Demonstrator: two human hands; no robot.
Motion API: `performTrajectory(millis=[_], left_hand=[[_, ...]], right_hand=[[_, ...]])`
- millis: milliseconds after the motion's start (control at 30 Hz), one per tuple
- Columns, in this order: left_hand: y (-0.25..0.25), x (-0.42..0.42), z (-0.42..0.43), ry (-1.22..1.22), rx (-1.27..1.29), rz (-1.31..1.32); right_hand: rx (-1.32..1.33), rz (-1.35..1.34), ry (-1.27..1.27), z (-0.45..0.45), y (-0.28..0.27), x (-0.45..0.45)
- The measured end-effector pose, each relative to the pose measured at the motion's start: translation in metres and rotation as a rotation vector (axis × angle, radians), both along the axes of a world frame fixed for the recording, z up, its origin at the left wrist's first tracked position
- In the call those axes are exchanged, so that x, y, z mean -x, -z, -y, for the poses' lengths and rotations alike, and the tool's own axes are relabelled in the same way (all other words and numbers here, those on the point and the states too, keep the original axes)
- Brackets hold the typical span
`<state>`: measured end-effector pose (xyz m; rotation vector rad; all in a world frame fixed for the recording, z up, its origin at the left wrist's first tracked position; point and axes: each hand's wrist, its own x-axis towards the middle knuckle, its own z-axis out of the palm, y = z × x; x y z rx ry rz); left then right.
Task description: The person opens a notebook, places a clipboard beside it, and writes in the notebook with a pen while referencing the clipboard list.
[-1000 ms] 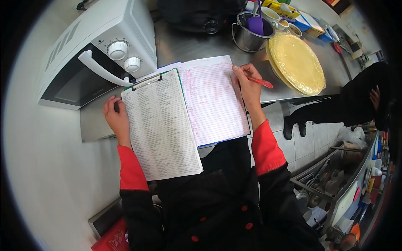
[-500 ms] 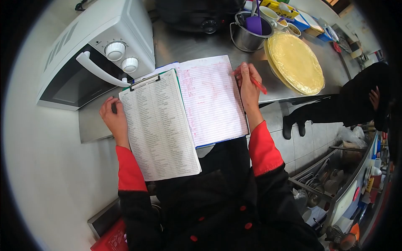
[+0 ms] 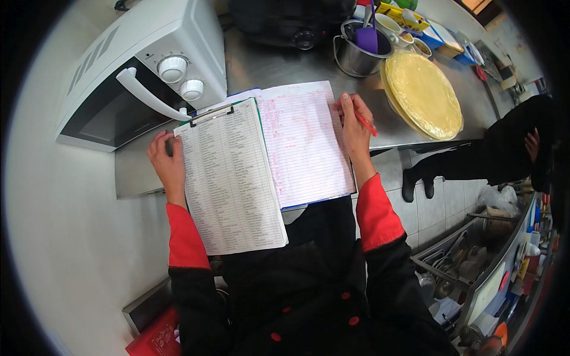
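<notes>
A clipboard (image 3: 257,118) with a black clip bears a printed list (image 3: 228,178) with several columns. It lies over the left side of an open lined notebook (image 3: 309,154), whose right page carries red handwriting along its left margin. My left hand (image 3: 168,163) rests at the clipboard's upper left edge, fingers loosely bent and the thumb apart from them, touching the sheet's border. In my right hand (image 3: 356,127) a red pen (image 3: 366,123) is gripped, its back end pointing down right. That hand lies on the notebook's right edge; its fingertips are partly hidden.
A white microwave (image 3: 136,77) stands at the left, close to the clipboard. Behind are a black appliance (image 3: 285,24), a metal pail (image 3: 362,59) with a purple utensil, and wrapped yellow discs (image 3: 423,95). Another person (image 3: 504,142) stands at the right, near a sink (image 3: 463,255).
The view has shifted slightly. My left hand's fingers have drawn closer to the clipboard's edge. My right hand stays at the notebook's right edge with the pen.
</notes>
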<state>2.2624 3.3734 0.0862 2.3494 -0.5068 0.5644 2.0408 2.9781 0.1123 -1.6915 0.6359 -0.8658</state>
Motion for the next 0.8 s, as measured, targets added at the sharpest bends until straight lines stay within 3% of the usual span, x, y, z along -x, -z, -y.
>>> performTrajectory(millis=[800], left_hand=[[-0.0019,0.0033,0.0008,0.013,0.024,-0.012]], right_hand=[[-0.027,0.068,0.002,-0.0025,0.0003,0.0012]])
